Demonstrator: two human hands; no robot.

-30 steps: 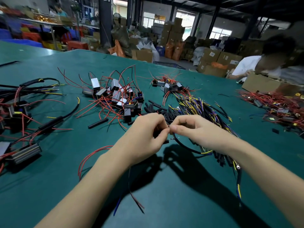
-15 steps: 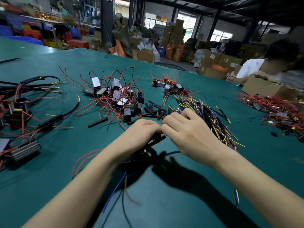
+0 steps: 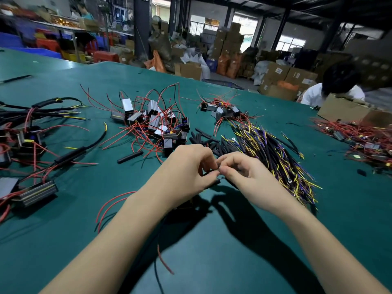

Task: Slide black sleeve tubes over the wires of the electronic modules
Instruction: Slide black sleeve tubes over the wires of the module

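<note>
Head view shows the left hand point(image 3: 186, 172) pinching a black sleeve tube point(image 3: 213, 183) steady above the bench point(image 3: 212, 240) while the right hand point(image 3: 244, 177) pinches a wire end, apparently aligning them for threading.

A dark green tabletop point(image 3: 212, 262) carries silver-grey and black modules point(image 3: 154, 120) trailing red wires point(image 3: 135, 134). Short black tubes point(image 3: 130, 157) lie beside a bundle of black, yellow and purple wires point(image 3: 273, 149). Brown cardboard boxes point(image 3: 275, 73) stand behind, near blue and red bins point(image 3: 45, 47).
</note>
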